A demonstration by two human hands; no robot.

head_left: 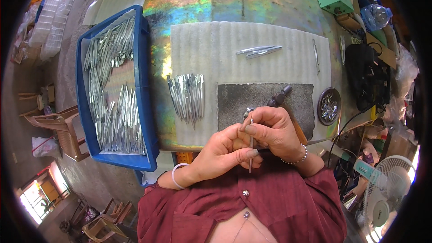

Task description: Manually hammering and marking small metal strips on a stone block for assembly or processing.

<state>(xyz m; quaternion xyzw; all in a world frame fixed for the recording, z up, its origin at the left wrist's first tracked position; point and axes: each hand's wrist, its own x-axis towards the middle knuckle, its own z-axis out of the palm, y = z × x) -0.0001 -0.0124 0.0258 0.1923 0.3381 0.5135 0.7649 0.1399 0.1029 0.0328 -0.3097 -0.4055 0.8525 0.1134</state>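
Observation:
In front of my chest I hold a slim silver metal tool [251, 140], upright in the picture; its exact kind I cannot make out. My left hand [220, 152] is closed, its thumb on the tool's lower part. Around the upper part, the thumb and fingers of my right hand [272, 130] are pinched. Just beyond my hands lies a dark grey rough mat [238, 96]. On it is a hammer [281, 95], its wooden handle partly behind my right hand. A small shiny metal piece [247, 112] shows beside my fingers, mostly hidden.
A white foam sheet [202, 40] carries a bundle of slim silver tools [186, 96], several more [258, 51] and one [316, 57] at right. Left stands a blue tray [150, 108] full of similar tools. A dark dish [322, 119] holds small metal bits. A fan [387, 189] stands at lower right.

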